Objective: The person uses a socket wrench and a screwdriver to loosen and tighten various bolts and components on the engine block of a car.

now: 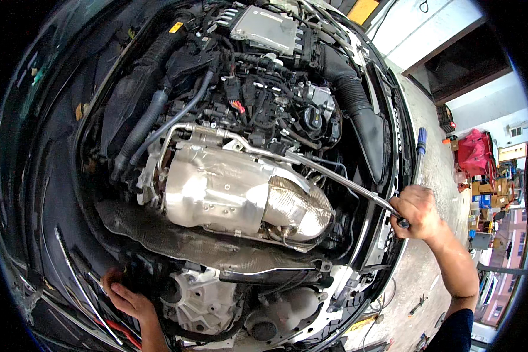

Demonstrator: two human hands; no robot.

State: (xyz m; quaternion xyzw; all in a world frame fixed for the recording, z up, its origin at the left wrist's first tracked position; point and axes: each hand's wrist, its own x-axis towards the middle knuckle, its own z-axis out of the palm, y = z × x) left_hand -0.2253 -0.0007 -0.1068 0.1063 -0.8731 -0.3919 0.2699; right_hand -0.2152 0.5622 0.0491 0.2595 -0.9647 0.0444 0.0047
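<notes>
My right hand [415,212] is closed round the handle of a long chrome bar tool [352,185], which reaches leftward across the engine just above the silver heat-shielded exhaust unit [217,193]. My left hand [129,296] is low at the left, fingers curled at the dark edge of the engine bay beside thin metal rods [85,293]; what those fingers grip is hidden in shadow. Behind the exhaust unit are black hoses, wiring and a metal pipe [246,146]. A blue-handled tool [422,139] stands along the car's right-hand edge.
The engine bay's edge [396,135] curves down the right. Beyond it are the concrete floor [428,258] with loose tools and cables, a red bag [474,152] and stacked boxes [487,188]. A flat silver control unit [264,32] sits at the far end of the engine.
</notes>
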